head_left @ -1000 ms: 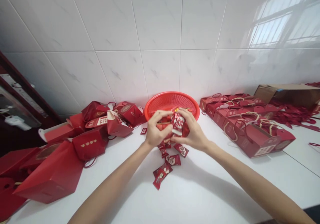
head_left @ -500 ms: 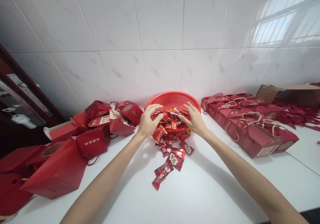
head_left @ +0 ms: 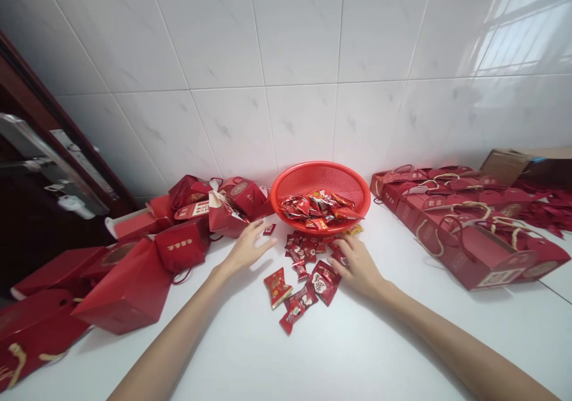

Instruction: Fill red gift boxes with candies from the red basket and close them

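Small red candy packets with white and gold print lie scattered on the white table in front of me. Behind them a red plastic basket holds more wrapped candies. My left hand hovers left of the loose packets, its fingers apart and nothing in it. One small dark red candy lies just beyond its fingertips. At the right edge of the pile, my right hand has its fingers spread over a packet, touching it or very near. Its palm faces down, and its outer fingers are partly hidden.
Red gift boxes, some with open flaps, crowd the left side. Rows of red boxes with cord handles stand on the right. Farther right are a cardboard box and red ribbons. A tiled wall rises behind the basket.
Both hands have come away from the basket, toward me and apart: the left to the left, the right down to the loose packets. A red and gold packet now lies left of the pile.
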Tool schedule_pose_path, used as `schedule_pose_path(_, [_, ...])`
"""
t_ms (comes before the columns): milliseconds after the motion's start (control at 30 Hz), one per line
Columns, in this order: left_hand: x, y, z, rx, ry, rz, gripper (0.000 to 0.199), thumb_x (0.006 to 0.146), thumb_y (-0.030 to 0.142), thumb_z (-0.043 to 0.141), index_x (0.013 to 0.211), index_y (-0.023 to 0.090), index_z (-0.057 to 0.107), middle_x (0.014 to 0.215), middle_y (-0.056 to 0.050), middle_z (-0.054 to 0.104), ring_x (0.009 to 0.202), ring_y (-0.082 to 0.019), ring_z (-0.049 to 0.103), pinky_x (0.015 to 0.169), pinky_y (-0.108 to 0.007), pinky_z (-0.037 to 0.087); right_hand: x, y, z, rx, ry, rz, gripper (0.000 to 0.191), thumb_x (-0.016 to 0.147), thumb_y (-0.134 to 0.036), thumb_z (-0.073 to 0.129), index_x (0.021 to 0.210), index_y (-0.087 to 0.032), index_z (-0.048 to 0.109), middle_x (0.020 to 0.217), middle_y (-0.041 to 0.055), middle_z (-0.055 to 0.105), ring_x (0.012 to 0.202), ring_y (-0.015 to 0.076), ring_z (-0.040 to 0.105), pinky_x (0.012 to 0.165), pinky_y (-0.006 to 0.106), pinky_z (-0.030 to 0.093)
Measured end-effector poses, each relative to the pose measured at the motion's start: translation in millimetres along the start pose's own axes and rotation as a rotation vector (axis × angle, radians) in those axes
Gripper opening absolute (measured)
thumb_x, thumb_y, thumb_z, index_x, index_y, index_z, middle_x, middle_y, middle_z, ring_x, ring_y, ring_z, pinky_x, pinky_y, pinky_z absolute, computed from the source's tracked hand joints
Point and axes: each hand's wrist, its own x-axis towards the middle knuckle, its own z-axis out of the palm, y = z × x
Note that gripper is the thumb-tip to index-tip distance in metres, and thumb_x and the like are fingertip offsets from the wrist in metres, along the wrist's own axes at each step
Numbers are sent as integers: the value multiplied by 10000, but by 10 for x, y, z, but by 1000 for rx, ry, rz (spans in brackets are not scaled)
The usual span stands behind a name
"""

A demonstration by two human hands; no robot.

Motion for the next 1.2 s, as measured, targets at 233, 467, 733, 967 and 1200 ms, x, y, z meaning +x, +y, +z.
schedule_pose_path(233, [94, 198, 269, 1, -294, 79, 581, 932, 587, 509, 1405, 258, 581, 1496, -146, 521, 1440, -350, 397, 1185, -582, 295, 90, 449, 40, -69, -25, 170, 627, 949, -614, 451, 1367, -149, 496, 1452, 221, 463, 1343, 395, 443, 1078, 608, 387])
schedule_pose_path(467, [-330, 402, 336, -19, -534, 136, 992, 670, 695, 770, 1525, 363, 394, 1678, -118, 179, 1529, -429, 135, 1183, -634, 251, 8, 195, -64, 171, -228, -9, 853, 862, -739, 533, 1502, -196, 382, 1545, 197, 384, 1423, 364, 375, 1159, 573, 333])
schedule_pose_path(733, [-489, 566, 671, -83, -374, 140, 1007, 627, 455, 850, 1518, 267, 420, 1648, -155, 226, 1500, -437, 234, 1182, -595, 307, -114, -205, 181, 378, -291, -96, 1003, 797, -594, 700, 1568, -158, 229, 1589, 216, 280, 1496, 366, 238, 1208, 544, 280])
schedule_pose_path(967, [-419, 723, 830, -411, -131, 153, 679, 597, 155, 693, 1270, 198, 611, 1378, -130, 530, 1309, -321, 524, 1135, -454, 429, -39, -562, 313, 685, -33, 226, 727, 672, -169, 494, 1394, -216, 421, 1436, 112, 511, 1335, 276, 492, 1158, 465, 394])
schedule_pose_path(1200, [-575, 910, 809, -636, 56, 118, 503, 631, 158, 633, 1130, 221, 620, 1285, -107, 613, 1227, -302, 591, 1054, -451, 485, -79, -914, 242, 947, 153, 350, 585, 702, -153, 453, 1275, -215, 552, 1238, 78, 647, 1116, 252, 626, 992, 394, 531])
